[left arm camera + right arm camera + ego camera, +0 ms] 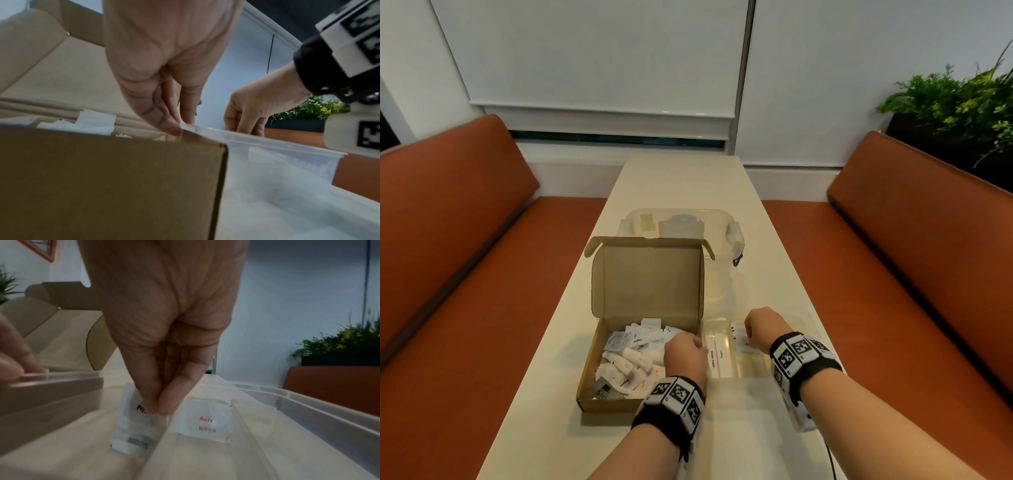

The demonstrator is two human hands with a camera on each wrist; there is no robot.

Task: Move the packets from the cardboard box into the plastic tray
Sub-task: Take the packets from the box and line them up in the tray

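Head view first: the cardboard box (619, 397) sits on the pale worktop (681, 181) with its lid (647, 274) standing up at the back, and a heap of white packets (633, 353) fills the bottom. Touching its right side is the clear plastic tray (751, 368), split into long compartments. Two white sugar sticks (717, 354) lie in the compartment nearest the box.

The left hand (685, 354) is over the box's right wall, and from the left wrist camera the thumb and fingers (164, 120) are pressed together right at that top edge, where box and tray rim meet. Something thin seems to be between them, but I can't tell whether that grip actually holds a packet.

Over to the right hand (763, 325), down inside the tray. The right wrist camera shows it plainly: thumb and forefinger pinch the top of a small white sachet with black lettering (133, 423), which stands in a compartment against the divider. One compartment over, just across that divider, a Salt packet (205, 421) with red print leans on the tray's far end.

Behind the box stands a clear lidded container (681, 222). Orange bench seats (482, 274) run along both sides, and a green plant (955, 102) is off to the right.
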